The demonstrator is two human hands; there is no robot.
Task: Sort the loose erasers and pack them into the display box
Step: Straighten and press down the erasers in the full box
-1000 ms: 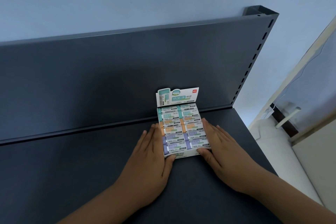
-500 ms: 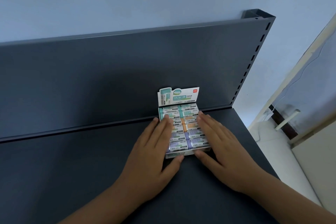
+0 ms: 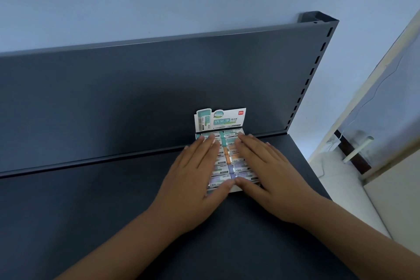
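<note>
Both hands have slid inward and forward since the earlier frames: they flanked the display box (image 3: 227, 120) a second ago and now lie on top of its contents. Left hand (image 3: 195, 179) rests flat over the left column of erasers (image 3: 236, 154), right hand (image 3: 268, 173) flat over the right column. Fingers are straight, and the tips reach the teal row at the back. Thumbs point toward each other at the box's front edge, tips just beside one another. Neither hand's grip is closed on anything; palms are down, pressing or resting, I cannot tell which. Erasers sit packed in two columns: teal at the back, orange in the middle, purple in front. Box stands on the dark grey shelf (image 3: 91, 211), its printed header card upright and near the shelf's back panel (image 3: 136, 98).
</note>
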